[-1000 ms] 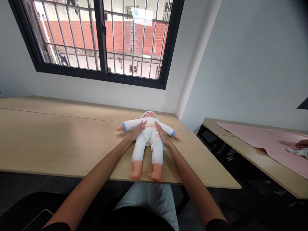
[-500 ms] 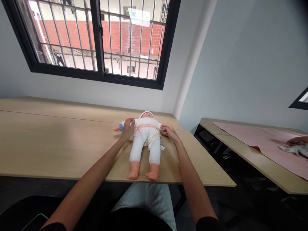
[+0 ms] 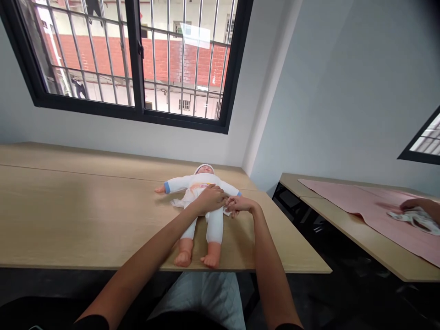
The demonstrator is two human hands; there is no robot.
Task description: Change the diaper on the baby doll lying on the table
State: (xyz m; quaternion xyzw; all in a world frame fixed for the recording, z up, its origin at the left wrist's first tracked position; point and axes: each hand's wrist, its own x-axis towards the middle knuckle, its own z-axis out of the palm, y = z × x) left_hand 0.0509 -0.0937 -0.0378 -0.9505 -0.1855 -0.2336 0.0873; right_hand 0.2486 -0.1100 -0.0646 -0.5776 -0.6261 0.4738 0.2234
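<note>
A baby doll (image 3: 215, 227) in white clothes with blue cuffs lies on its back, its feet toward the table's front edge. Around its hips is a white diaper (image 3: 191, 195) with a coloured waistband. My left hand (image 3: 212, 198) rests across the diaper's front, fingers pointing right; what its fingertips hold, if anything, is hidden. Just right of it, my right hand (image 3: 236, 205) is bent with fingers curled in at the doll's hip, by a white diaper edge. The thing between its fingers is too small to make out.
The doll lies on a light wooden table (image 3: 85, 220) below a barred window (image 3: 137, 110). To the right, past a dark gap, a second table (image 3: 343, 215) bears a pink cloth (image 3: 343, 197). Another person's hand (image 3: 417, 204) touches a whitish cloth (image 3: 417, 220) there.
My left hand has moved right, from the doll's side onto the diaper's front. My right hand has come in lower at the hip, its fingers now curled. The view has shifted slightly.
</note>
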